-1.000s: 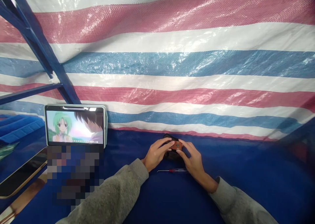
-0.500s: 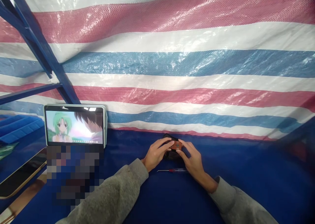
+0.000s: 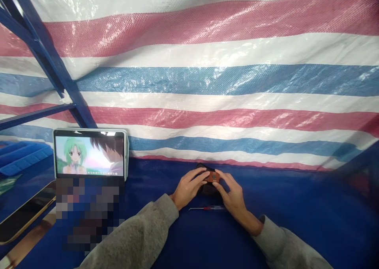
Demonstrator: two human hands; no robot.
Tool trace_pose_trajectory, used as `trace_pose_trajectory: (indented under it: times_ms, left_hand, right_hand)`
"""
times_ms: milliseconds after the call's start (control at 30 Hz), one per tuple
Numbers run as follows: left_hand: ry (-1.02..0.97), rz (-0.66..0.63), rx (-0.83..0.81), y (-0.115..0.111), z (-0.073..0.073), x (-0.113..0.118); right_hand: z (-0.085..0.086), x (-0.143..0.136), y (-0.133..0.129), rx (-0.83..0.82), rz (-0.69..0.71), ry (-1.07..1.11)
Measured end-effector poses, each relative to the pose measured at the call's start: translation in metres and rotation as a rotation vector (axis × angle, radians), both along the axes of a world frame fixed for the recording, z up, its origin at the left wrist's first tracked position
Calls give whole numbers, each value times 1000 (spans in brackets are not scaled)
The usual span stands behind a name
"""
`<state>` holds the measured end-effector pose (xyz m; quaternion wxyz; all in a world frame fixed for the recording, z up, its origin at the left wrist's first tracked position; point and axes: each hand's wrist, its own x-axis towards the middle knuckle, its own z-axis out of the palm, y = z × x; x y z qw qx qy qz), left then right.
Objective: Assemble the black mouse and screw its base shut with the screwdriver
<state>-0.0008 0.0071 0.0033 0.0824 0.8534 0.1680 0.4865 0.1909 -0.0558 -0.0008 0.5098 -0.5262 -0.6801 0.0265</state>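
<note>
A small brown-orange rectangular piece [image 3: 214,176] with dark marks on its face is pinched at both ends. My left hand [image 3: 189,185] closes on its left end, and my right hand [image 3: 232,192] grips the right end between thumb and fingers. Beneath and behind it lies a black object [image 3: 209,190], mostly covered by my hands; its kind I cannot make out. Nearer to me, a thin tool [image 3: 207,208] with a metal shaft bent at the tip and a clear red handle rests on the blue surface, its right end close under my right wrist.
To the left a tablet [image 3: 90,154] stands upright playing a cartoon. A phone [image 3: 28,212] lies left of it, near blue padded fabric [image 3: 25,154]. Striped plastic sheeting [image 3: 225,79] hangs behind the blue surface [image 3: 310,213], with a blue metal frame [image 3: 56,71] at left.
The whole view has shifted slightly, so everything sits a little lower. Both hands keep the brown-orange piece in nearly the same place.
</note>
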Motion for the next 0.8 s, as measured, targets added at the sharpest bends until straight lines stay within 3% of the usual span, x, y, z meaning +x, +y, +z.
trace_pose_trajectory:
  times_ms: [300,667,800]
  left_hand:
    - [-4,-1,-26,-1,2,-1]
    - [-25,-76,-295,-2,7,-2]
    - [43,-72,-300,-2,8,-1]
  right_hand:
    - [1,0,0,0,19,19]
    - [11,-2,-1,-27,47,75]
    - [11,-1,-2,-50,63,44]
